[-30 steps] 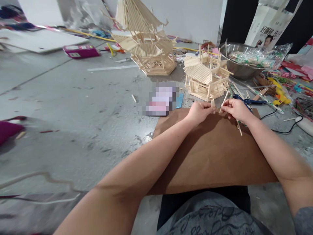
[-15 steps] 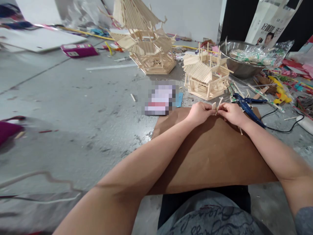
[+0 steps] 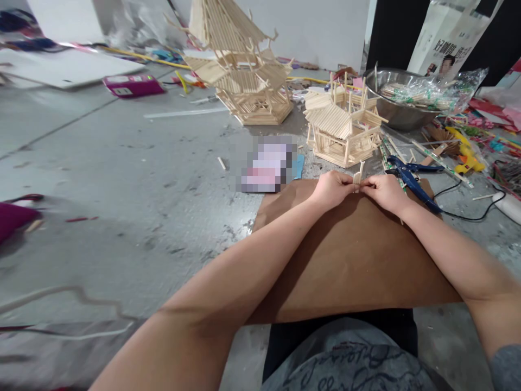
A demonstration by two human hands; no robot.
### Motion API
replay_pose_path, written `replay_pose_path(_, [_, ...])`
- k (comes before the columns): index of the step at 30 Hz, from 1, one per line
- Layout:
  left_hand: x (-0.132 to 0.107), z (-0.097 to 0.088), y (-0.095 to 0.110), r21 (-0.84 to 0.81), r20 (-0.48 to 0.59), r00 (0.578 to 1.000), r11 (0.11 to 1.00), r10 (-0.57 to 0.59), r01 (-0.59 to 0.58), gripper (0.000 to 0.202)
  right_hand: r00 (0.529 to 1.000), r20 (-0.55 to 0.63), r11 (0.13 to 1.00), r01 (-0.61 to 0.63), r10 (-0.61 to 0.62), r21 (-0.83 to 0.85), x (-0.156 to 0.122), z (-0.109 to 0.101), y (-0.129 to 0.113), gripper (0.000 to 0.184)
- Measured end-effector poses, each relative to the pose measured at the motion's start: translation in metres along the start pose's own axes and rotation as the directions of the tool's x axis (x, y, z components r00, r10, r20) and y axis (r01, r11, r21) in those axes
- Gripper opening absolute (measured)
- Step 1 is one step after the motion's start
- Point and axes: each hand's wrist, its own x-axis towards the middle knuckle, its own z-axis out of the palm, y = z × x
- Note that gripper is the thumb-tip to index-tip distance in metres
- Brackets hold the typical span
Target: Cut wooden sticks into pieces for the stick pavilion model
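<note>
Both hands meet above the far edge of the broad, flat brown sheet (image 3: 345, 266). The left hand (image 3: 334, 189) is closed to a thumb-and-finger pinch on a small row of short, pale wooden sticks (image 3: 356, 178); the right hand (image 3: 385, 191), equally narrowed, pinches one slender, longer pale stick (image 3: 362, 167) at the row's right side. Good practice here would probably be to keep the left grip steady, level the lower ends and press lightly, so the stick lies parallel without skewing its neighbours. Held upright over the sheet's far edge, the row looks cream-coloured and narrow, uneven along the top; whether its pieces are glued I cannot tell.
</note>
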Motion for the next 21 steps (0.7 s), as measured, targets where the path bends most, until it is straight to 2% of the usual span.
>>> replay_pose_path(10, [0.000,0.001,0.001,0.051,0.003,0.999,0.998,0.046,-0.046,0.024,0.999,-0.014,0.998,0.032,-0.033,-0.062,-0.001,0.002,-0.002,0.019])
replay_pose_path(21, [-0.003,0.000,0.008,0.161,0.025,0.997,0.984,0.072,-0.076,0.021,0.999,0.045,0.978,0.040,-0.031,-0.206,-0.004,-0.004,-0.012,0.019])
